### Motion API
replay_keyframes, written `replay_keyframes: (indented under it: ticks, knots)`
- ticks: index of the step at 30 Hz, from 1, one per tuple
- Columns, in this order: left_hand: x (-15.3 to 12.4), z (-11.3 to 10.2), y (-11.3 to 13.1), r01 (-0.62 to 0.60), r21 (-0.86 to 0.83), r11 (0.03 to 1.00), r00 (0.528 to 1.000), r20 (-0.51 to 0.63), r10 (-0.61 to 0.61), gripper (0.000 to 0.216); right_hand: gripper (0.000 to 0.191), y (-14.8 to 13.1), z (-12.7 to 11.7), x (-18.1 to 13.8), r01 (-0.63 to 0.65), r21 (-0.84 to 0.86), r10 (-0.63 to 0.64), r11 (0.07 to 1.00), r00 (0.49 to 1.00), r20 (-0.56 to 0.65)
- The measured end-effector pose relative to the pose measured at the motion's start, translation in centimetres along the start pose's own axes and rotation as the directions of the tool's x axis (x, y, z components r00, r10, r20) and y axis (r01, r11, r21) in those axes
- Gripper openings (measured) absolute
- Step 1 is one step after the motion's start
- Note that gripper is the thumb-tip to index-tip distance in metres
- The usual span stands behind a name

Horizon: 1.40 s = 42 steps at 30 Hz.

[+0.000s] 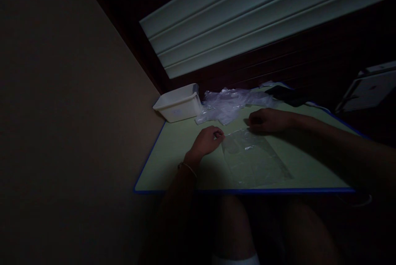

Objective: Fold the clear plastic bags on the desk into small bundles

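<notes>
Dim room, little light. A person sits at a low green table (173, 162) with a blue edge, knees showing below the near rim.

A clear plastic bag (255, 159) lies flat on the table, right of centre, running from the hands toward the near edge. Its far end sits between the two hands.

Left hand (206, 140): curled loosely, knuckles up, fingertips pinched at the bag's far left corner. It looks closed on the plastic edge, though the gloom makes the grip itself hard to confirm. A thin bracelet (187, 167) circles the wrist.

Right hand (266, 119): resting palm down at the bag's far right corner, fingers bent inward. Whether it grips the plastic or only presses on it, I cannot tell.

Beyond the hands, a crumpled heap of clear plastic bags (230, 104) lies on the far part of the table. Left of the heap, at the far left corner, stands a white plastic bin (179, 103). A dark object (286, 93) lies at the far right, behind the heap; too dark to identify.
</notes>
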<state>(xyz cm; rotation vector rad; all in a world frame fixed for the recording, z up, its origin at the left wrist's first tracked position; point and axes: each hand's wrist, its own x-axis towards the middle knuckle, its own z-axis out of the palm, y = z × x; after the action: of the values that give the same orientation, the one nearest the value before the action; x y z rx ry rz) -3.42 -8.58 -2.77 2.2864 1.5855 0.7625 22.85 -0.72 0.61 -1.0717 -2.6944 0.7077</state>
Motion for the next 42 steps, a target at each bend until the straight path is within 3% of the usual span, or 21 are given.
replay_keyframes:
  ticks: [18, 27, 35, 42]
  knots:
    - [0.1, 0.1, -0.1, 0.029, -0.026, 0.999, 1.000, 0.006, -0.029, 0.017, 0.016, 0.0, 0.7, 0.4, -0.028, -0.073, 0.028, 0.997, 1.000, -0.007]
    - [0.3, 0.2, 0.2, 0.094, -0.052, 0.994, 0.995, -0.039, -0.096, 0.028, 0.015, 0.0, 0.6, 0.5, 0.057, 0.103, -0.050, 0.993, 0.996, -0.073]
    - [0.5, 0.2, -0.2, 0.081, -0.205, 0.975, 0.997, 0.011, -0.080, 0.033, 0.016, 0.0, 0.7, 0.3, 0.046, 0.202, -0.010, 0.978, 0.985, -0.175]
    - [0.5, -0.4, -0.2, 0.181, -0.387, 0.904, 0.984, 0.076, -0.164, 0.033, 0.015, -0.5, 1.1, 0.0, 0.021, 0.332, 0.077, 0.943, 0.957, -0.279]
